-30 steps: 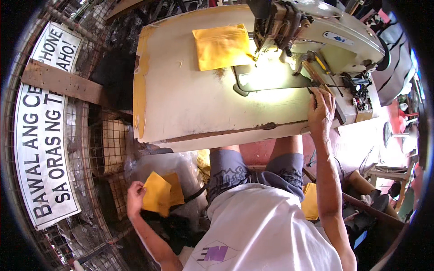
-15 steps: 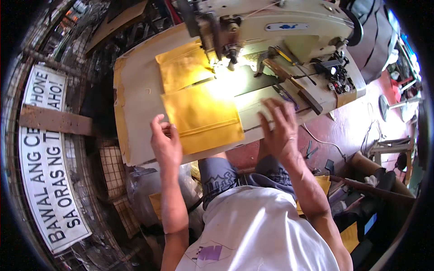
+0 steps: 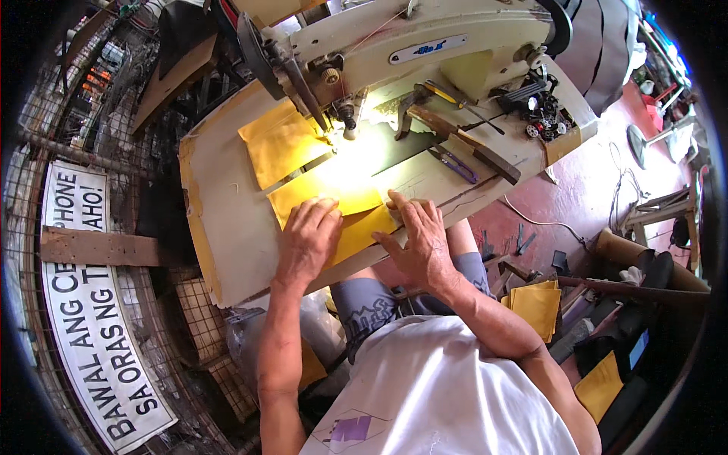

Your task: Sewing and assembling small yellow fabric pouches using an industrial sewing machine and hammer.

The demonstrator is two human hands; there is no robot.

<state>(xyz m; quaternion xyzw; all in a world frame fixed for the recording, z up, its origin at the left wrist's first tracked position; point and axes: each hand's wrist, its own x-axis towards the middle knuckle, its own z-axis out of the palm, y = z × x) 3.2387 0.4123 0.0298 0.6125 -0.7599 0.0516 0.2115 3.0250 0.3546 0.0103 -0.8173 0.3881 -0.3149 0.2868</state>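
Note:
A yellow panel (image 3: 318, 186) of flat, flexible material lies on the sewing table near the front edge, a fold running across it. My left hand (image 3: 309, 235) is on its left part, fingers bunched and closed at the fold. At the panel's right edge is my right hand (image 3: 421, 239), open, its thumb and forefinger spread with the tips by the edge. Just beyond, a second yellow panel (image 3: 280, 144) lies beside the foot of the sewing machine (image 3: 425, 53). Glare from the lamp washes out the spot beneath the needle, and my left hand hides part of the near panel.
Right of the panels lie purple-handled thread snips (image 3: 455, 163), a hammer (image 3: 455, 136) and a yellow-handled screwdriver (image 3: 447, 95). Bobbins (image 3: 546, 121) crowd the table's right end. A wire grid wall (image 3: 129, 288) stands at left. More yellow panels (image 3: 535, 307) are stacked low at right.
Both hands have come down onto the near yellow panel from either side of it. The panel now shows a raised fold. My view has shifted, bringing more of the sewing machine into sight.

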